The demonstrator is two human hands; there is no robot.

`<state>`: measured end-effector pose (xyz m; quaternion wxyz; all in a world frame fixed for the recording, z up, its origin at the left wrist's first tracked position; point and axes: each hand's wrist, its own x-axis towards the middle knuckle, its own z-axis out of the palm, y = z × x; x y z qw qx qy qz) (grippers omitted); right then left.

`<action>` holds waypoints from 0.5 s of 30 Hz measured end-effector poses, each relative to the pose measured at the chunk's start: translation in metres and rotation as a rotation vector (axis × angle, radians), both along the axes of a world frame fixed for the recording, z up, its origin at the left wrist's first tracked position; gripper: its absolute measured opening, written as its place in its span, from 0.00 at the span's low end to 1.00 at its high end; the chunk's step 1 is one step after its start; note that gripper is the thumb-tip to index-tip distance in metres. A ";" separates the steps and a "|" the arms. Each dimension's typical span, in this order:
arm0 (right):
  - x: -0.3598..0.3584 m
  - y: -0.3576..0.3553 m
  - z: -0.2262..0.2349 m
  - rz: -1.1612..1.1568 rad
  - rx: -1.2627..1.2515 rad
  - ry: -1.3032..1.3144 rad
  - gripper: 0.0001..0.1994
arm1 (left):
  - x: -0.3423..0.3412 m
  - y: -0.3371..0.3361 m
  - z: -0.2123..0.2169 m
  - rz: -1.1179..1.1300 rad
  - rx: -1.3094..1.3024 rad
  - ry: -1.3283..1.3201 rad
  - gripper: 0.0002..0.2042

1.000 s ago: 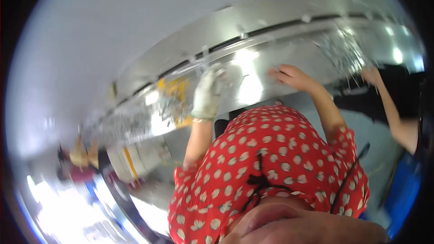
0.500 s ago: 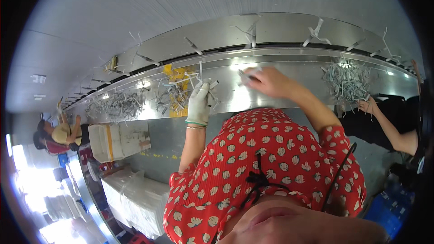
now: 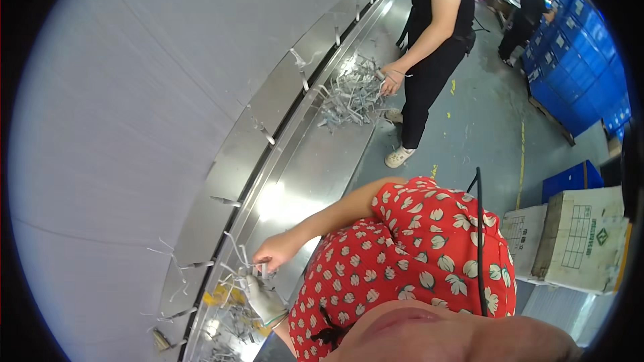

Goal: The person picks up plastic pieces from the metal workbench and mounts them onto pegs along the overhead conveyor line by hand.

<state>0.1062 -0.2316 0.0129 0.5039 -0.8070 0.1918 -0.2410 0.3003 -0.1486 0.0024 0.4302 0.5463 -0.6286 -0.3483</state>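
Observation:
My left hand (image 3: 261, 298), in a white glove, is closed around several thin, branched grey-white pieces (image 3: 235, 255) that stick out past its fingers. Bare and just beyond it, my right hand (image 3: 276, 251) pinches a short grey piece (image 3: 264, 269) beside the gloved fingertips. Exactly where the two hands' pieces touch, I cannot make out. Under and beside my left hand, a loose heap of similar grey pieces (image 3: 235, 325) lies on the metal bench, next to a yellow patch (image 3: 218, 295).
Along the metal bench (image 3: 295, 194) runs a slotted rail with upright pegs (image 3: 225, 201), some carrying branched pieces. A co-worker in black (image 3: 436, 47) reaches into another heap (image 3: 352, 97). Blue crates (image 3: 570, 60) are stacked behind, and white boxes (image 3: 583, 238) stand at the right.
My view has swung round to the right, bringing the co-worker and blue crates into sight. My right hand has come over to my left hand, where the two were apart before.

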 end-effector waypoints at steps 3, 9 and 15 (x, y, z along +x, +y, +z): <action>-0.015 0.028 0.019 -0.103 0.109 -0.110 0.13 | -0.023 0.006 0.041 -0.089 0.014 -0.128 0.17; -0.057 0.063 0.025 -0.352 -0.003 -0.165 0.15 | -0.081 0.015 0.085 -0.089 0.462 0.730 0.22; -0.082 0.052 0.028 -0.347 0.313 -0.069 0.18 | -0.099 -0.002 0.082 -0.267 0.414 0.254 0.20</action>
